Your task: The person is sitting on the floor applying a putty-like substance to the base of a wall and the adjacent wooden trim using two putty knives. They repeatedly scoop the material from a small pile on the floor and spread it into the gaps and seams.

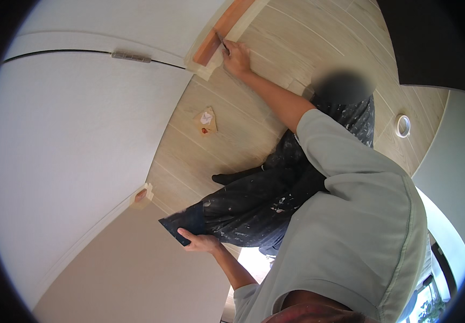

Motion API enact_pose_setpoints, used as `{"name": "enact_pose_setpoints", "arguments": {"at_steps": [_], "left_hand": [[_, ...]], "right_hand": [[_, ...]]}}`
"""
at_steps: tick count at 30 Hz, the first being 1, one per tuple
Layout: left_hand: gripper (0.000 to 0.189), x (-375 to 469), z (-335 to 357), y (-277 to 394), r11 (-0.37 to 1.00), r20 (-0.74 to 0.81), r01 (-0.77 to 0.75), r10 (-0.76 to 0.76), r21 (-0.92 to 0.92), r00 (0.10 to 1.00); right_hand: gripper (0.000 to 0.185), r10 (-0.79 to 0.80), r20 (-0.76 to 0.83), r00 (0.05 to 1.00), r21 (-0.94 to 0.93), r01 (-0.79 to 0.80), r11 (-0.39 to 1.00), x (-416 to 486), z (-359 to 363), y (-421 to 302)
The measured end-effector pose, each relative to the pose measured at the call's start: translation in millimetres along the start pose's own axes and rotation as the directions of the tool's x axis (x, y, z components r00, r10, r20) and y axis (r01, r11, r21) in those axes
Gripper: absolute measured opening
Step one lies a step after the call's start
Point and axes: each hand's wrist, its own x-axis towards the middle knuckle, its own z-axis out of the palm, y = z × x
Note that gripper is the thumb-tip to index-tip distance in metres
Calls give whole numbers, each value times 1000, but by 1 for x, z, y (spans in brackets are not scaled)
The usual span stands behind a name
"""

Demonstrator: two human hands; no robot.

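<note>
My right hand (pixel 237 56) grips a small tool with a thin blade (pixel 219 36), its tip at an orange-brown strip of wood (pixel 207 50) bordered by masking tape (pixel 204 74). The strip runs along the foot of a white panel. Lower in the view, my left hand (pixel 200 242) holds a dark blue flat sheet or board (pixel 188 222), thumb on top, beside my paint-spotted black trousers (pixel 252 202). The fingers beneath it are hidden. A small piece of tan paper or tape (pixel 206 122) with a white patch and a reddish-brown spot lies on the floor between the hands.
White panels (pixel 75 129) with a metal hinge (pixel 130 56) stand at the left. A small brown patch framed with tape (pixel 141 195) is at the wall corner. A tape roll (pixel 403 126) lies on the wood-look floor (pixel 297 36) at the right, near a dark panel (pixel 430 44).
</note>
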Motion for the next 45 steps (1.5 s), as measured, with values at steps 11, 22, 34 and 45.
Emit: {"name": "enact_pose_setpoints", "arguments": {"at_steps": [11,22,34,45], "left_hand": [[61,-2,1,3,998,21,60,-61,26,998],[59,2,-7,-4,999,16,46,-47,16,999],[46,1,-2,-5,999,7,-44,44,14,999],[51,1,3,-1,999,35,-13,12,35,999]], "right_hand": [[55,-18,31,999,2,18,1000,-31,26,-13],[34,31,-197,980,212,12,977,-38,12,-9],[38,62,-144,988,114,-46,992,10,7,4],[56,56,-62,997,30,-54,998,-27,32,-24]]}}
